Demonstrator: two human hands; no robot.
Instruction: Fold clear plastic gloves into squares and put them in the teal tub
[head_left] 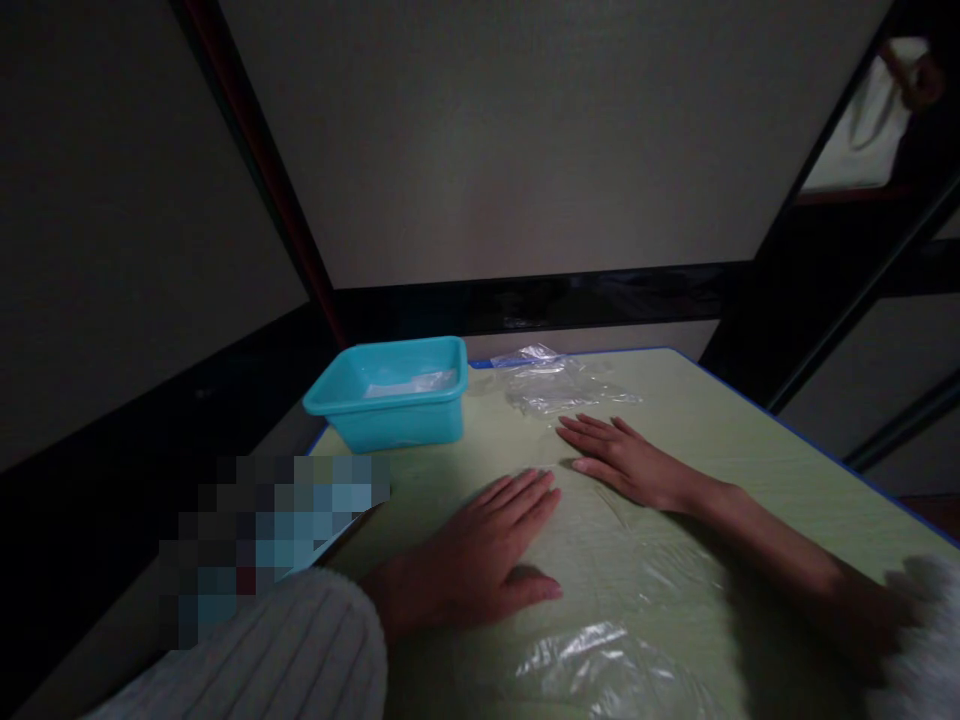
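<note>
My left hand [499, 550] lies palm down on a clear plastic bag [600, 650] spread over the table, its fingers stretched and its thumb apart. Palm down as well, my right hand [619, 460] rests farther off to the right, fingers extended flat. Neither hand grips anything. The bag's outline is hard to make out against the tabletop; its creases shine near the front edge of the view. Beyond my right hand's fingertips is more crumpled clear plastic [551, 380].
A turquoise plastic basin [405, 425] with whitish, clear-looking material inside stands at the back left of the pale table [660, 380]. A blurred-out item [300, 530] lies along the left edge. Behind rises a panelled surface [525, 150]; a white bag [862, 130] is at upper right.
</note>
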